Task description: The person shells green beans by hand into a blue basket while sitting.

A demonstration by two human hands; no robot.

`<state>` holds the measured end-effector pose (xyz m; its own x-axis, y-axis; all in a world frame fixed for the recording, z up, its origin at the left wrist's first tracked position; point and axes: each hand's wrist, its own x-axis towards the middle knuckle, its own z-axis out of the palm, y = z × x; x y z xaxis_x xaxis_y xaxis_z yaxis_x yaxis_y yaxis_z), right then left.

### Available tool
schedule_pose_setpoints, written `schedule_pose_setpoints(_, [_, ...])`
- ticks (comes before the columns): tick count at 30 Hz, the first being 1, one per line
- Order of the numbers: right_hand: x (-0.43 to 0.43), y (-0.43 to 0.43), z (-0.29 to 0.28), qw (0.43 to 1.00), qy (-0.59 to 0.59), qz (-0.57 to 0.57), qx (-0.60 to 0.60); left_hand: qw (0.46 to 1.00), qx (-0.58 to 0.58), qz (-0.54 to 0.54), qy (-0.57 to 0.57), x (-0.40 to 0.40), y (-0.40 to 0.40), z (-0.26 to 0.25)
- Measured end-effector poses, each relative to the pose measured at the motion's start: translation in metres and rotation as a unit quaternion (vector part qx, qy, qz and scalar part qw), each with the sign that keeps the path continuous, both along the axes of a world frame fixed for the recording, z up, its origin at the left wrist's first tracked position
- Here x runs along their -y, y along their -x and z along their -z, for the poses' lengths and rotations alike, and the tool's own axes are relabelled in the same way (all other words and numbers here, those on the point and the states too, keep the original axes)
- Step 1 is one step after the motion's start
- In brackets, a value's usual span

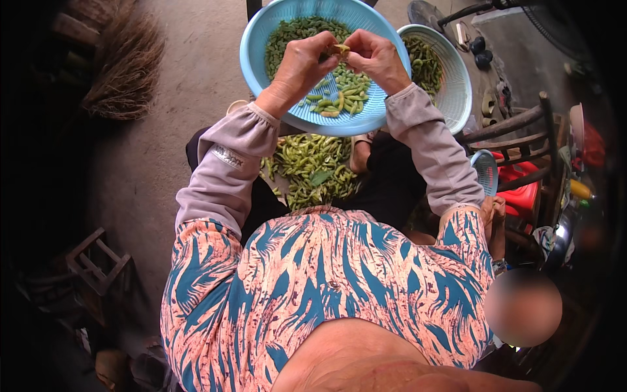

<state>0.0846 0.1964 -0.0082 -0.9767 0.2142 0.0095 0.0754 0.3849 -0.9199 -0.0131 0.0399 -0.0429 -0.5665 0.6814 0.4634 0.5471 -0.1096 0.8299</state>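
Observation:
Above a blue plastic basket (248, 63), my left hand (312, 61) and my right hand (374, 60) meet with a yellowish bean pod (341, 48) pinched between their fingertips. Shelled green beans (313, 27) lie over the far and left part of the basket. A small group of whole green pods (349, 100) rests at its near side, below my hands. Between the legs on the floor is a large heap of green pods (318, 171) with a leaf on it.
At the right, a pale basket (455, 88) holds darker pods. Beyond stand a wooden chair (519, 122) and a red stool (519, 188). Another person's hand (494, 215) is close to my right elbow. A twig broom (130, 63) and a wooden stool (98, 259) are at the left.

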Motion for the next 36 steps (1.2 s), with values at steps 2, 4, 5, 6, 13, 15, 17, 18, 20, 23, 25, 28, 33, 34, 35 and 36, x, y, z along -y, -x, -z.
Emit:
schedule_pose_setpoints(2, [0.003, 0.002, 0.001, 1.0, 0.013, 0.004, -0.012, 0.999, 0.049, 0.011, -0.005, 0.0, 0.0, 0.0])
schedule_pose_setpoints(4, [0.004, 0.004, 0.004, 0.999, 0.047, 0.006, -0.027, 0.983, 0.177, 0.05, -0.014, -0.001, 0.002, 0.0])
schedule_pose_setpoints(5, [0.003, 0.004, 0.006, 0.998, 0.055, 0.001, -0.03, 0.973, 0.222, 0.069, -0.004, 0.0, 0.003, 0.0])
schedule_pose_setpoints(6, [0.001, 0.003, 0.009, 0.997, 0.063, -0.003, -0.033, 0.96, 0.266, 0.089, 0.006, 0.001, 0.004, -0.001])
schedule_pose_setpoints(13, [-0.005, -0.001, 0.021, 0.964, 0.261, 0.004, -0.053, 0.88, 0.451, 0.145, -0.033, 0.0, 0.002, 0.0])
schedule_pose_setpoints(15, [-0.006, 0.0, 0.021, 0.977, 0.207, 0.003, -0.043, 0.923, 0.369, 0.111, -0.011, 0.0, 0.002, 0.001])
schedule_pose_setpoints(17, [-0.01, 0.002, 0.019, 0.987, 0.155, -0.015, -0.038, 0.972, 0.229, 0.046, 0.022, 0.0, 0.002, -0.004])
schedule_pose_setpoints(18, [-0.013, 0.002, 0.016, 0.99, 0.13, -0.034, -0.039, 0.978, 0.205, 0.032, 0.034, 0.001, 0.003, -0.007])
schedule_pose_setpoints(20, [-0.014, 0.005, 0.014, 0.994, 0.08, -0.052, -0.058, 0.99, 0.136, 0.018, 0.024, 0.001, 0.004, -0.005])
schedule_pose_setpoints(23, [-0.011, 0.01, 0.015, 0.995, -0.026, -0.029, -0.091, 1.0, 0.006, -0.002, -0.012, -0.001, 0.004, 0.0])
schedule_pose_setpoints(25, [-0.012, 0.011, 0.009, 0.986, -0.139, 0.012, -0.089, 0.999, -0.045, -0.027, -0.015, -0.002, 0.003, 0.003])
schedule_pose_setpoints(28, [-0.004, 0.011, 0.007, 0.957, -0.26, 0.044, -0.117, 0.997, -0.04, -0.064, 0.02, -0.001, 0.005, 0.007])
schedule_pose_setpoints(33, [0.002, 0.012, -0.001, 0.907, -0.392, 0.037, -0.15, 0.995, 0.094, 0.004, 0.032, 0.0, 0.004, 0.004])
schedule_pose_setpoints(34, [0.002, 0.012, 0.001, 0.933, -0.333, 0.031, -0.13, 0.989, 0.143, 0.027, 0.03, 0.0, 0.003, 0.001])
schedule_pose_setpoints(35, [0.002, 0.012, 0.004, 0.956, -0.272, 0.024, -0.111, 0.979, 0.188, 0.068, 0.023, 0.001, 0.004, -0.001])
schedule_pose_setpoints(36, [0.002, 0.012, 0.007, 0.973, -0.21, 0.017, -0.091, 0.966, 0.234, 0.108, 0.015, 0.004, 0.005, -0.003])
